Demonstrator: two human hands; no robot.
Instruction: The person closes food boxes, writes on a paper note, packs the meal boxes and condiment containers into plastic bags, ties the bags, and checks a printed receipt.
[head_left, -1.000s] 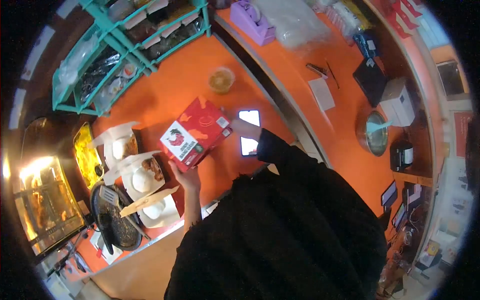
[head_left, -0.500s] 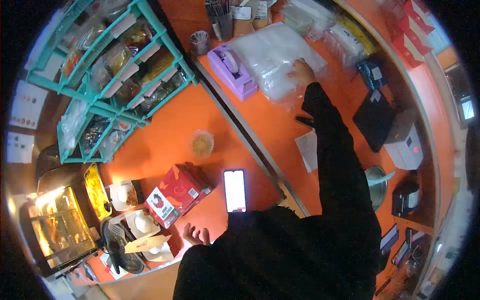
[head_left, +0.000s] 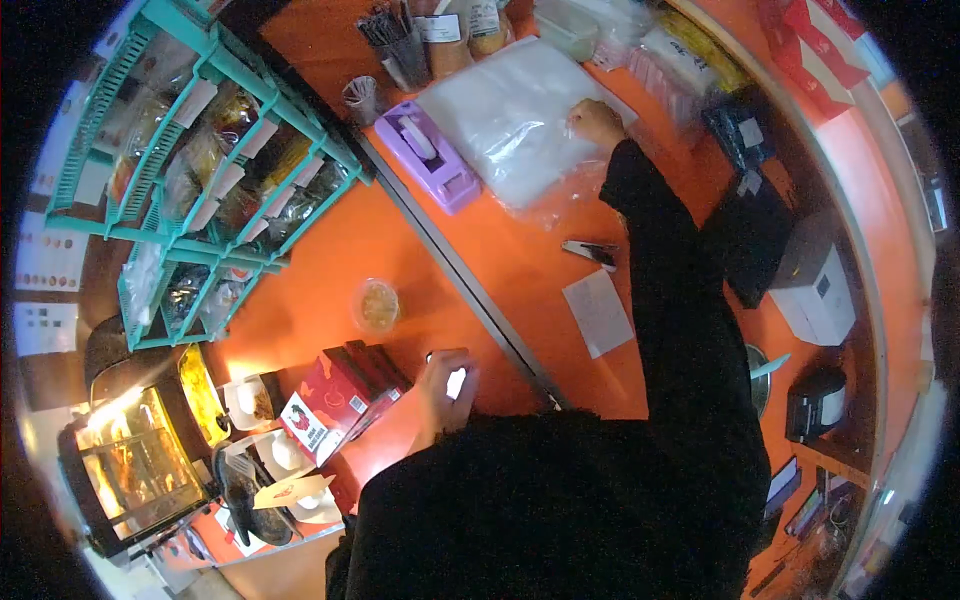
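My left hand (head_left: 442, 390) is wrapped over a phone (head_left: 456, 383). Only part of its bright white screen shows between the fingers and thumb. Stretched out at the far side, my right hand (head_left: 600, 122) has its fingers curled on the stack of clear plastic bags (head_left: 510, 115) and appears to pinch the top layer. A purple tape dispenser (head_left: 428, 158) stands against the left side of the bags. Below them lie a black stapler (head_left: 590, 252) and a white paper slip (head_left: 598, 313), close to my right sleeve.
A lidded clear cup (head_left: 377, 305) stands on the orange counter near the red boxes (head_left: 345, 395). Teal basket racks (head_left: 205, 245) hold bagged goods on the left, above a lit glass warmer (head_left: 140, 465). A white box-shaped device (head_left: 815, 295) is on the right.
My left hand has moved up and right from beside the red boxes onto the phone, covering most of it. My right hand stays at the bags, its fingers more curled. The view has shifted slightly.
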